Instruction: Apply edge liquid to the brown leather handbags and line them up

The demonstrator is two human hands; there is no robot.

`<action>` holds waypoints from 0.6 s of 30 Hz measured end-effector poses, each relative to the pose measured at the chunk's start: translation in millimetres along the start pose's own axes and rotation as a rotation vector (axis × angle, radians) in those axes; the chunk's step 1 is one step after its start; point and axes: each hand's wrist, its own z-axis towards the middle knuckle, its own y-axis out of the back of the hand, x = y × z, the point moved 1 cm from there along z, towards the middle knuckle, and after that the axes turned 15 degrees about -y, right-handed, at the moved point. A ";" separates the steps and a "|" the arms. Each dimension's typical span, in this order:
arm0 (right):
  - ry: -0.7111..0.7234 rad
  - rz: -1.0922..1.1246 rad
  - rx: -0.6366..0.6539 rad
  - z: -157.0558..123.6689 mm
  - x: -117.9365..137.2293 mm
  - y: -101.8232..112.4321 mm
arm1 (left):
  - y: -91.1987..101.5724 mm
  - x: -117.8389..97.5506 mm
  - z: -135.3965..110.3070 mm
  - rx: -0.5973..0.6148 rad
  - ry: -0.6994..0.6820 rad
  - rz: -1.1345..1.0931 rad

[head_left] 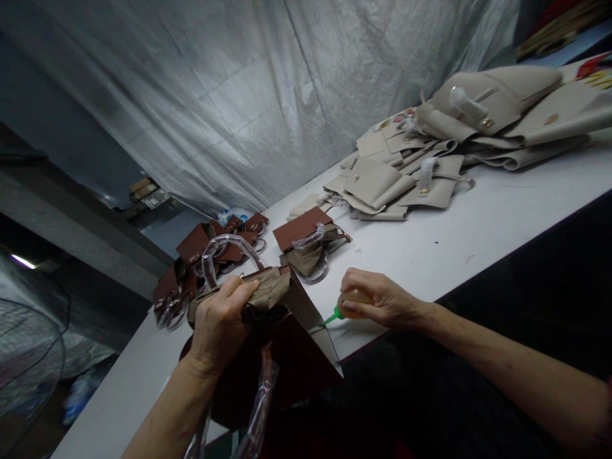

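Under the left fingers: olive lining, gathered at the mouth of a brown bag that is tilted below the knuckles.
Left hand: closed on the lining and bag edge — thumb and forefinger pressing from above, the other fingertips hidden, so their grip cannot be told.
Right hand: fingers curled round an amber bottle, with little gap left between thumb and fingers.
Green nozzle: ahead of the right fingers, slanting down to the bag's pale side edge — touching or just short of it, I cannot tell.
Wrapped handles: one loop arches beyond the left fingers, another hangs below them.
Second brown bag: lying beyond both hands, between them.
Brown pile: past the left fingers, to their left.
Pale leather-like pieces: heaped well beyond the right fingers.
White table: beneath the heaps, reaching close to the right fingers.
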 end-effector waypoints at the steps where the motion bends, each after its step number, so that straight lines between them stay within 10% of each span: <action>1: -0.008 -0.001 0.011 -0.1 -0.2 0.4 | -0.5 0.4 0.0 0.000 -0.003 0.006; 18: -0.136 0.117 0.067 -11.5 -3.8 -1.7 | 20.1 -22.0 -9.2 -0.031 -0.028 -0.059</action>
